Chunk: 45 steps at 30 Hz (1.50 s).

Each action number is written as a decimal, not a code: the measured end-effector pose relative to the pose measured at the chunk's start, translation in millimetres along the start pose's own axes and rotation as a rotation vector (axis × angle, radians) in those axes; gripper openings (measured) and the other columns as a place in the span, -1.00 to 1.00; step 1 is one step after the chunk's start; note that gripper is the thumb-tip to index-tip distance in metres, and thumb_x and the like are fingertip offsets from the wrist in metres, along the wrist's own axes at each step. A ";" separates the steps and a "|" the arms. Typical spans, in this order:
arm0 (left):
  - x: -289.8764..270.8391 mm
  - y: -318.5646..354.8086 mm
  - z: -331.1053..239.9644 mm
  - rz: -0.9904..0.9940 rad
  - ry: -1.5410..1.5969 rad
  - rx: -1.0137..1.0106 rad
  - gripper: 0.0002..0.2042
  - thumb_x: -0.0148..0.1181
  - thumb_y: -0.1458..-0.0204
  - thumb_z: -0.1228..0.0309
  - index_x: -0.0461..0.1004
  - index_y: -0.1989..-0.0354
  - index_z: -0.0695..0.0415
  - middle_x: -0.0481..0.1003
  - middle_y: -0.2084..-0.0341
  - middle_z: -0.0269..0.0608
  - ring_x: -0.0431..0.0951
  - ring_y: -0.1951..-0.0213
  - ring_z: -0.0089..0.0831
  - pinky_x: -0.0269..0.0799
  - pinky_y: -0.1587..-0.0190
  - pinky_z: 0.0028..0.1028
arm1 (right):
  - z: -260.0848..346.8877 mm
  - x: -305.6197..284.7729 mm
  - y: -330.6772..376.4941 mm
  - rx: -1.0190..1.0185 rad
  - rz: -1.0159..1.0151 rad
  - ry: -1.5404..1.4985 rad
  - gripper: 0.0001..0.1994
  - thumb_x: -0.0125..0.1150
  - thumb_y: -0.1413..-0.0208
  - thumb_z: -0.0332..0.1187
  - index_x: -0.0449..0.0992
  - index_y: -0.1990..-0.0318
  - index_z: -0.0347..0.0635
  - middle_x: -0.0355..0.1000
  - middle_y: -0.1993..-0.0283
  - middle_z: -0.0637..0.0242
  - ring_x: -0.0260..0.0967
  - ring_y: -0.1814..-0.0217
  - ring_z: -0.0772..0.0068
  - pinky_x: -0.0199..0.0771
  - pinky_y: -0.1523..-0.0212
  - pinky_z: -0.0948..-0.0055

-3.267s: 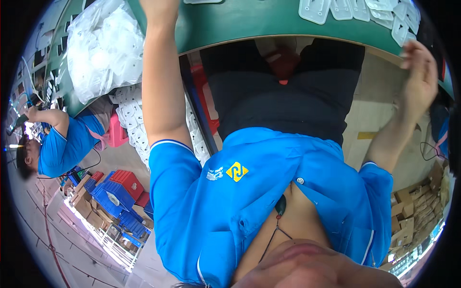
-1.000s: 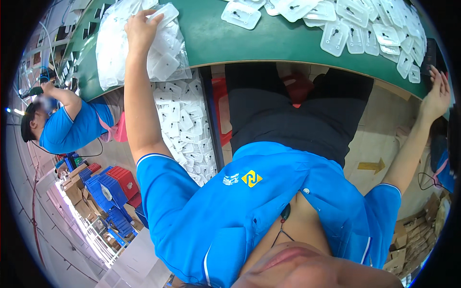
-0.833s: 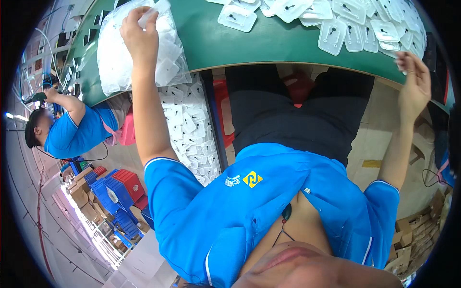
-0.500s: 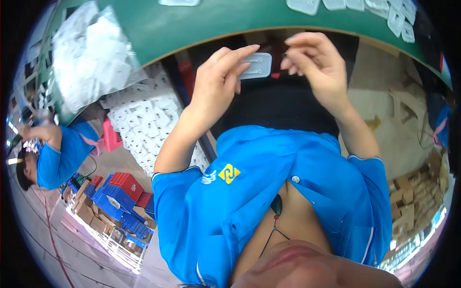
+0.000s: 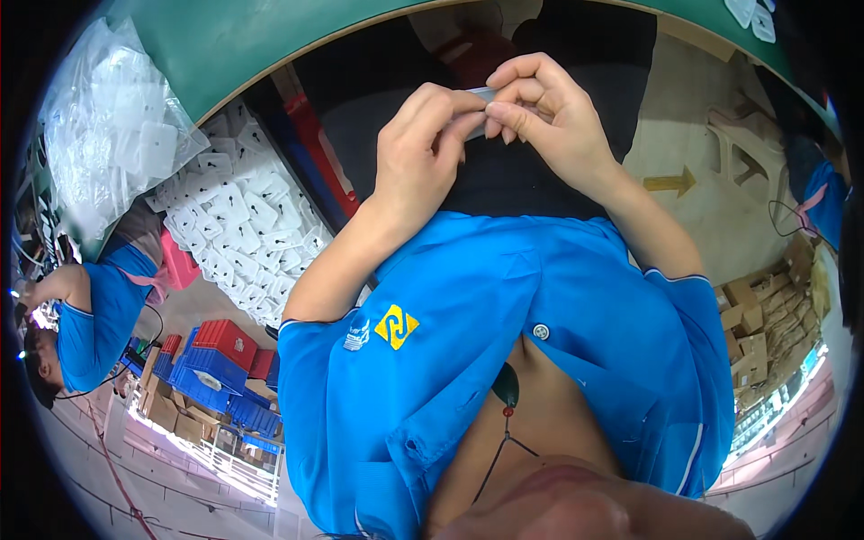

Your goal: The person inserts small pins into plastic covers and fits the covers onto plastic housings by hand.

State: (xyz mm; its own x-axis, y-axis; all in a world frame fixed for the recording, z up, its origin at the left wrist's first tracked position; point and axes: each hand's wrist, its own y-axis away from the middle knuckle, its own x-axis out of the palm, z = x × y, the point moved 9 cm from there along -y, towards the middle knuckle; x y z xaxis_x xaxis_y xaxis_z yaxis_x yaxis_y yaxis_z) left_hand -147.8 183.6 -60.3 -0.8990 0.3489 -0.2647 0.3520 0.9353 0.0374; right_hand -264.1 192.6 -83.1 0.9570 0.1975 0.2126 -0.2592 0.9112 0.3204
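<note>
My left hand [image 5: 416, 135] grips a small translucent plastic tray [image 5: 481, 93] with rounded corners, in front of my dark-clothed lap. Fingers of both hands cover most of the tray, so only a strip of it shows. My right hand [image 5: 560, 115] is closed, its thumb and fingertips pinched together against the tray's right side. Whatever those fingertips may hold is too small or hidden to make out.
Beyond my lap curves a green worktable [image 5: 270, 27]. A clear plastic bag [image 5: 126, 126] of white pieces lies on it at left. Below are many white trays with small dark parts [image 5: 243, 216]. Blue and red crates [image 5: 211, 364] and another person [image 5: 90, 306] are at far left.
My right hand has moved left, from apart to against the tray. The tray, in full view before, is now mostly covered by fingers. The view has shifted, showing less of the table.
</note>
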 end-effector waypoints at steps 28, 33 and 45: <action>14.7 13.8 26.6 0.058 0.302 -0.209 -0.69 -0.07 -0.08 0.67 0.16 -0.03 0.30 0.41 0.21 -0.03 0.48 0.29 -0.48 0.41 0.27 -0.57 | 14.0 -5.6 6.4 -0.213 -0.144 0.677 -0.90 0.20 0.05 -0.41 0.39 0.45 -0.17 0.32 0.57 0.40 0.20 0.65 0.59 0.18 0.61 0.56; 12.7 14.6 27.0 0.035 0.302 -0.213 -0.74 -0.03 -0.07 0.66 0.21 0.06 0.30 0.41 0.24 -0.05 0.49 0.32 -0.49 0.43 0.29 -0.59 | 11.5 -3.5 6.3 -0.200 -0.132 0.712 -0.87 0.21 0.06 -0.38 0.38 0.49 -0.16 0.31 0.63 0.41 0.24 0.65 0.55 0.19 0.62 0.52; 9.6 15.2 29.1 -0.023 0.201 -0.174 -0.78 0.05 -0.04 0.63 0.25 0.13 0.27 0.42 0.32 -0.14 0.48 0.38 -0.56 0.41 0.36 -0.64 | 4.3 -1.6 7.0 -0.133 -0.151 0.766 -0.82 0.26 0.10 -0.34 0.36 0.51 -0.16 0.30 0.65 0.38 0.29 0.61 0.46 0.23 0.61 0.51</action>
State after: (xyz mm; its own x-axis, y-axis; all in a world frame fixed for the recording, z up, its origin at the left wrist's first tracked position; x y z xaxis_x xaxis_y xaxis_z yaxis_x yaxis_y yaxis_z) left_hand -143.4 199.5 -90.4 -0.9461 0.3159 -0.0717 0.2962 0.9333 0.2032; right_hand -268.0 197.1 -77.2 0.8168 0.2179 -0.5342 -0.1476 0.9741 0.1716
